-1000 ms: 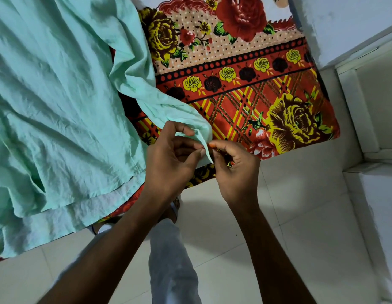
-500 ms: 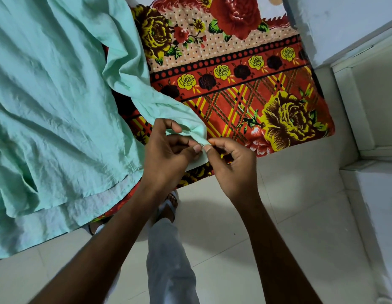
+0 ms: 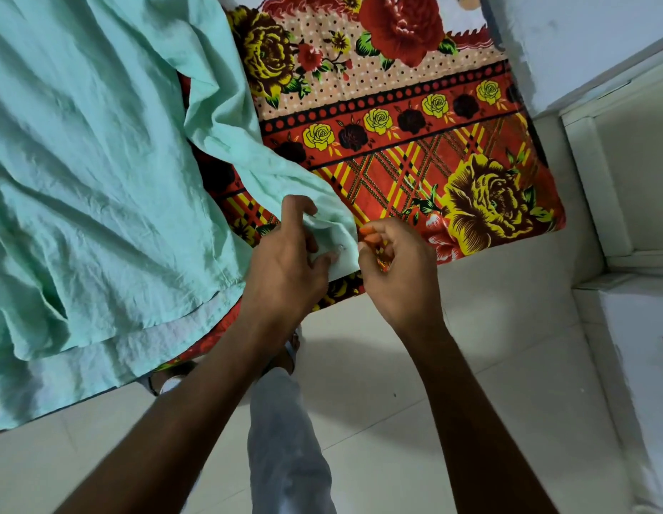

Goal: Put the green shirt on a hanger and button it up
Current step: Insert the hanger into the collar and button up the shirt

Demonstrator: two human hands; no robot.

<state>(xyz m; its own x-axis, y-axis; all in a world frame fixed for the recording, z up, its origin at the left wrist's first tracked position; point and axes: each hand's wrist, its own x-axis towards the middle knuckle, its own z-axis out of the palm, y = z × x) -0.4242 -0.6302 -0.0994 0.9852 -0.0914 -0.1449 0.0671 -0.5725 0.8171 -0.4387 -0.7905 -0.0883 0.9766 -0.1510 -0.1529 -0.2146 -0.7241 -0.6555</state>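
R hand (image 3: 393, 261) has just let go of the cuff (image 3: 331, 250), fingers loosely curled w/ nothing held, while L hand (image 3: 285, 265) still pinches it mid-frame, so button (image 3: 340, 248) looks done; green shirt (image 3: 100, 179) fills upper left.

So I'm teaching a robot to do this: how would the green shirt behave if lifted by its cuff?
Probably floppy: the shirt lies in soft folds and creases. Likely light, since the left hand holds the cuff up with fingertips. The rest would likely trail and drag over the blanket.
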